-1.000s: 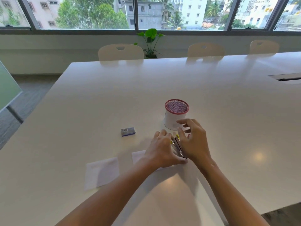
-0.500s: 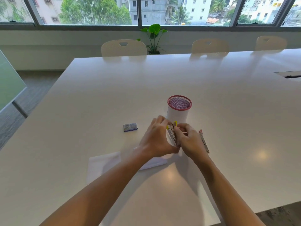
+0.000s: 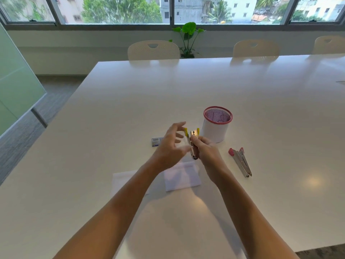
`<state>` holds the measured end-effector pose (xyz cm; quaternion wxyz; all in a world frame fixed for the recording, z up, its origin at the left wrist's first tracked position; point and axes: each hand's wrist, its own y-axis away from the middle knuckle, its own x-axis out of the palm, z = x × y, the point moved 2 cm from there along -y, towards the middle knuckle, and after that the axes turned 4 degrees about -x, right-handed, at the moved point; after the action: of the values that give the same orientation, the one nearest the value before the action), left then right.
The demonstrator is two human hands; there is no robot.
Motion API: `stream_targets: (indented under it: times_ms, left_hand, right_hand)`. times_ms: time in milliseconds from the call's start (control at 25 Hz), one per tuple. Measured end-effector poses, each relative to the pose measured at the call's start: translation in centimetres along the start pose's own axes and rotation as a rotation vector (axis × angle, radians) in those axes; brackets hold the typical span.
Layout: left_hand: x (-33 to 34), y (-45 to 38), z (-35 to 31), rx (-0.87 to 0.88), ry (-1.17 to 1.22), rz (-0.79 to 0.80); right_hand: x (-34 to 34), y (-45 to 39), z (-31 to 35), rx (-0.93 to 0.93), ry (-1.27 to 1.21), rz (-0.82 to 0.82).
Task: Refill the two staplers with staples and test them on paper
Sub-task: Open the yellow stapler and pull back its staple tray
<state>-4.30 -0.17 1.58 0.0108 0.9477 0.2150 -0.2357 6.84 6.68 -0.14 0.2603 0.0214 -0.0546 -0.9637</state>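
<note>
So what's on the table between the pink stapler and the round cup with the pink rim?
Nothing: in the head view, only bare white table lies between the pink-tipped metal stapler and the white mesh cup with the pink rim.

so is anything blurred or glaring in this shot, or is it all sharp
Head view: the left hand is motion-blurred, fingers smeared; the right hand gripping the yellow stapler is sharper. Ceiling-light glare spots the table, and wide-angle distortion bows the window frame.
</note>
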Motion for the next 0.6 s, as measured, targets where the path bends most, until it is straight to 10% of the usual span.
stream_targets:
  times_ms: [160,600]
  left_hand:
    - [-0.9,0.1,0.9,-0.192,0.155,-0.354]
    - [-1.2,1.1,1.1,-0.076,0.250,-0.564]
  right_hand:
    - [2.9,0.6,1.0,-0.047,-0.031,0.026]
    - [7.2,1.6,1.3,-0.185,-0.159,-0.039]
